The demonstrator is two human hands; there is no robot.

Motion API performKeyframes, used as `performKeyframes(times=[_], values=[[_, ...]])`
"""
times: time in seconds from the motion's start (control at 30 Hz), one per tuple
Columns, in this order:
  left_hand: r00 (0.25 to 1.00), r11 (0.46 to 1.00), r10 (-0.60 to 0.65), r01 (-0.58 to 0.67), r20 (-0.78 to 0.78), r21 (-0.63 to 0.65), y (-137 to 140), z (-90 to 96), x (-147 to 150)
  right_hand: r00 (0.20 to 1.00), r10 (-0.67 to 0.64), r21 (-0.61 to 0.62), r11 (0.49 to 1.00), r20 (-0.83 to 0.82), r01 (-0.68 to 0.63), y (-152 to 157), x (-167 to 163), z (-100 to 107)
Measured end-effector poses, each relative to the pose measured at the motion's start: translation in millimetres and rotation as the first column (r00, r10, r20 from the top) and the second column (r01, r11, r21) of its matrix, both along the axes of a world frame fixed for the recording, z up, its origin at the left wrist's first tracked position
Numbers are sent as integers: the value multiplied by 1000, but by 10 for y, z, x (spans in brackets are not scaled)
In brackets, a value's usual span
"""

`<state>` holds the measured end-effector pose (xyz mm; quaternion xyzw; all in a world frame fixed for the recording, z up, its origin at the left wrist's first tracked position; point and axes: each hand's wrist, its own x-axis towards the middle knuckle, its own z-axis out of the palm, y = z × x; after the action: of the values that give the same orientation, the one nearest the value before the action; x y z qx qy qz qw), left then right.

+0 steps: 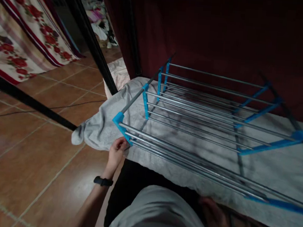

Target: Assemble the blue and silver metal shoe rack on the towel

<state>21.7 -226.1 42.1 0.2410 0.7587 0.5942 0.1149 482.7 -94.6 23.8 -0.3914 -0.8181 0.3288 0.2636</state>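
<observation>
A rack of grey metal tubes (194, 105) with blue plastic brackets lies across a grey cloth in front of me. My left hand (119, 145), with a dark band on the wrist, is at the rack's near left corner. Its fingers are curled and pinched at the lower end of the blue corner bracket (123, 128). Low in the view, my right hand (213, 214) is beside my lap, below the rack's front tubes and apart from them. Shadow and blur obscure its fingers, and nothing held in it can be made out.
The grey cloth (97, 124) covers a low surface. Dark metal posts (93, 48) and a bar (30, 99) stand to the left. A thin cable (86, 102) crosses the tiled floor (43, 160). A dark red curtain (214, 30) hangs behind, a flowered one (23, 28) at left.
</observation>
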Motion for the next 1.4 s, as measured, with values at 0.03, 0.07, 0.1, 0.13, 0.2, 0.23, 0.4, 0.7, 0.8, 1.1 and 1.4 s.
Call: performKeyframes(times=[0.03, 0.07, 0.1, 0.13, 0.2, 0.23, 0.4, 0.7, 0.8, 1.1, 1.4], values=[[997, 1000, 0, -1, -80, -20, 15, -1, 67, 993, 122, 5, 993, 12, -122, -33, -226, 119], [988, 999, -9, 2, -156, -44, 28, 8, 125, 976, 218, 11, 976, 28, -218, -41, -432, 232], [974, 997, -25, 9, -226, -71, 35, 26, 173, 952, 305, 55, 950, 37, -307, -28, -619, 334], [957, 995, -49, 21, -287, -102, 38, 51, 211, 927, 367, 117, 920, 74, -373, -2, -791, 421], [914, 984, -104, 38, -393, -172, 26, 108, 256, 891, 429, 269, 849, 152, -454, 58, -1099, 544], [887, 977, -129, 37, -443, -211, 15, 134, 265, 870, 449, 325, 808, 203, -492, 80, -1241, 581], [700, 891, -258, -93, -665, -444, -40, 170, 246, 834, 421, 456, 701, 357, -549, 49, -1798, 623], [527, 704, -499, -216, -688, -676, -75, 162, 127, 819, 260, 451, 730, 511, -514, 69, -2171, 738], [483, 682, -548, -215, -683, -699, -89, 202, 85, 764, 247, 404, 730, 597, -552, 86, -2292, 818], [370, 666, -624, -211, -689, -716, -118, 317, 1, 673, 341, 254, 740, 656, -623, 102, -2674, 994], [440, 711, -596, -100, -672, -696, -111, 341, -12, 668, 446, 189, 730, 595, -656, 78, -2948, 987]])
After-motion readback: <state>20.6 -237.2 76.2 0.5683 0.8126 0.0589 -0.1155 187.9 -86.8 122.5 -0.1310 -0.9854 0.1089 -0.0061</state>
